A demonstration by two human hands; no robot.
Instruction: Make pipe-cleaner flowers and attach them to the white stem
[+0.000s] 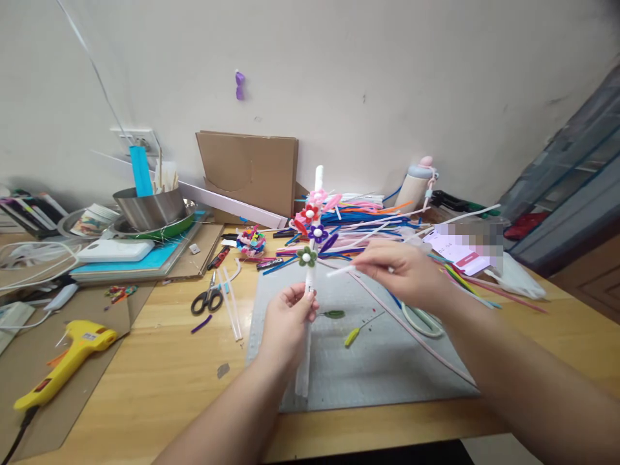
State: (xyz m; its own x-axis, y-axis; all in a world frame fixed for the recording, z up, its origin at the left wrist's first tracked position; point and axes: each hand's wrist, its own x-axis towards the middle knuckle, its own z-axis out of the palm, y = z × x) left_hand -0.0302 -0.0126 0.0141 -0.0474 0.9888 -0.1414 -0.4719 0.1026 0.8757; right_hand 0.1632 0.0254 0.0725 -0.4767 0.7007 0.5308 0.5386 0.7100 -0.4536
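Note:
My left hand [290, 313] is closed around the lower part of an upright white stick [310, 278]. Pipe-cleaner flowers climb the stick: a pink flower [318, 197] at the top, then a red flower [310, 214], a purple flower [318, 234] and a green flower [307, 257]. Right of the stick, my right hand [394, 268] pinches a short white pipe cleaner [340, 271], its free end pointing at the stick. Below lie a green pipe-cleaner leaf [333, 314] and a yellow leaf [352, 337] on a grey cutting mat [387, 381].
Scissors [207, 298] and clear glue sticks [231, 307] lie left of the mat. A yellow glue gun [72, 355] rests on cardboard at far left. Behind are loose pipe cleaners [358, 216], a bottle [415, 187] and a phone [455, 252]. A steel bowl [148, 208] stands back left.

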